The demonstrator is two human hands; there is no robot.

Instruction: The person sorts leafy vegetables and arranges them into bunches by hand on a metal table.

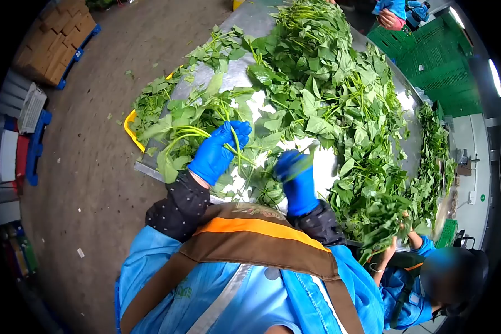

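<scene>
My left hand (212, 153), in a blue glove, is closed around several long leafy green stems (192, 132). Their leaves spread to the left and upward over the table edge. A little to the right, my right hand (296, 181), gloved in blue too, is smeared by motion. Its fingers look curled, and a blurred green leaf (301, 166) shows against them. Loose leaves and bright white patches lie on the metal table between and beyond my hands. A large heap of leafy greens (328, 83) covers the table ahead and to the right.
A yellow crate (131, 131) with greens stands by the table's left edge. At lower right a co-worker (412, 289) holds a bunch of greens (381, 220). Another person's hand (391, 20) shows at the top. Green crates (434, 61) are stacked at right, cardboard boxes (55, 42) at upper left.
</scene>
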